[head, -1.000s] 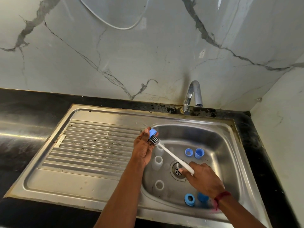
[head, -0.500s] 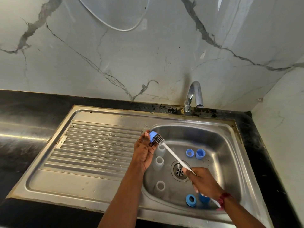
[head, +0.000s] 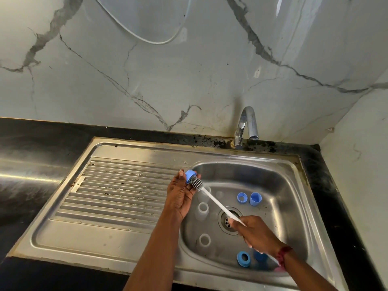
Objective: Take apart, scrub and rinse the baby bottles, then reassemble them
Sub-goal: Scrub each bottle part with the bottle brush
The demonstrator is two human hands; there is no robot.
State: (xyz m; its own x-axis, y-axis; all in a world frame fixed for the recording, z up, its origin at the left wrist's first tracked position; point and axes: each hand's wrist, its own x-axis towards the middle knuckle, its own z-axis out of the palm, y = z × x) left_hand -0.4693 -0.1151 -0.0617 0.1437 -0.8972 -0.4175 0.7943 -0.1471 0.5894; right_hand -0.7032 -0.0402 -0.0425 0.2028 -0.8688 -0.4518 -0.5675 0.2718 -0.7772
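Pinching blue cap [head: 189,174]: left fingers [head: 180,177] | gripping brush handle [head: 218,205]: right fingers [head: 240,225] | bristles [head: 195,182] pulled farther out

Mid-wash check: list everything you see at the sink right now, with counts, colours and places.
sink: one, steel, set in black counter, drainboard at left
tap: one, chrome, behind basin
clear bottles: at least three, upright, basin left of drain
blue parts: four, loose in basin, two back, two front
blue cap: one, in left hand
brush: one, white handle, grey head, at the cap
left hand: holds cap
right hand: grips brush handle
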